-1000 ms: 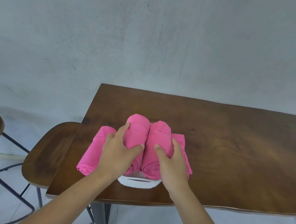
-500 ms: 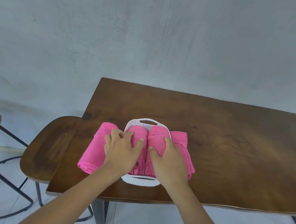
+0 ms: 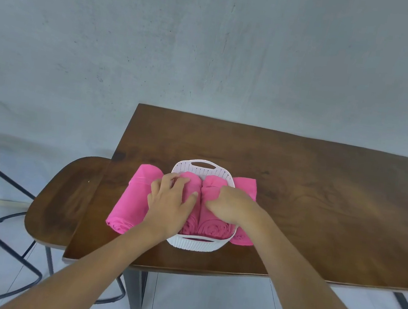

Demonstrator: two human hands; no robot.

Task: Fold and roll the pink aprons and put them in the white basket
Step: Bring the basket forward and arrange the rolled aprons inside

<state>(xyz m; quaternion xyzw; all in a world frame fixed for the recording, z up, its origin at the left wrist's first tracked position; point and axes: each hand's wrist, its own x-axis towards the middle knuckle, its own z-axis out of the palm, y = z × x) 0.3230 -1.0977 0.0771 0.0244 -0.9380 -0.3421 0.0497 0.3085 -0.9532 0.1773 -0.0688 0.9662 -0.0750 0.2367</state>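
1. A person is at the near edge of a dark wooden counter (image 3: 321, 211), with both arms reaching in over a white basket (image 3: 193, 244) that sits close to that edge.
2. Two rolled pink aprons lie side by side inside the basket, spiral ends facing the near side: the left roll (image 3: 189, 225) and the right roll (image 3: 215, 229).
3. The left hand (image 3: 170, 197) is lying flat on top of the left roll, fingers spread and relaxed. It's pressing down, not grabbing.
4. The right hand (image 3: 232, 206) covers the right roll, knuckles up and fingers bent down into the cloth. Honestly can't tell if it's gripping or just pushing.
5. Two more rolls sit on the counter outside the basket. The outer left roll (image 3: 136, 194) is just beside the basket's left wall. The outer right roll (image 3: 245, 187) is against the right wall, partly hidden by the forearm.
6. Two wooden stools (image 3: 63, 199) stand off the counter's left end.
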